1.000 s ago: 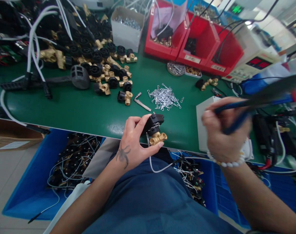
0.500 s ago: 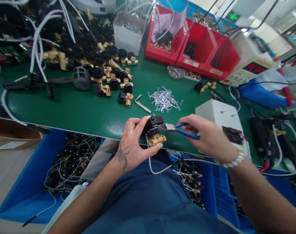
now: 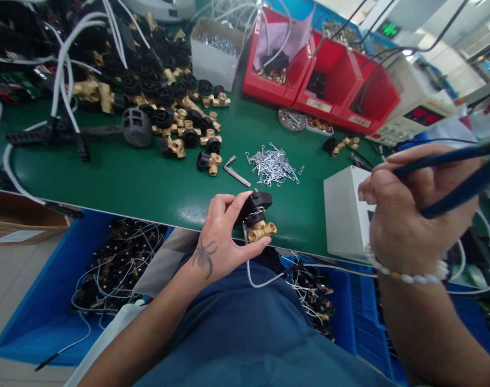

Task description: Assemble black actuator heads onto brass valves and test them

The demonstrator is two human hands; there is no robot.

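Observation:
My left hand (image 3: 221, 242) grips a brass valve with a black actuator head (image 3: 261, 231) at the table's front edge. A thin wire clip (image 3: 261, 210) crosses the black neck, and a white cable hangs below. Raised at the right, my right hand (image 3: 418, 215) is closed around blue-handled pliers (image 3: 454, 185); their jaws are out of sight. Beyond the valve lies a pile of silver spring clips (image 3: 272, 165), with a small bent metal piece (image 3: 236, 172) to its left.
Many brass valves with black caps (image 3: 180, 118) crowd the left of the green table (image 3: 148, 183). A grey mallet (image 3: 136, 128) lies there. Red bins (image 3: 275, 86) and a white carton (image 3: 215, 59) stand behind. A white box (image 3: 344, 207) sits near my right hand. Blue crates (image 3: 39, 322) are below.
My right hand has pulled the pliers away from the clip on the valve and lifted them up to the right. My left hand still holds the valve in almost the same place.

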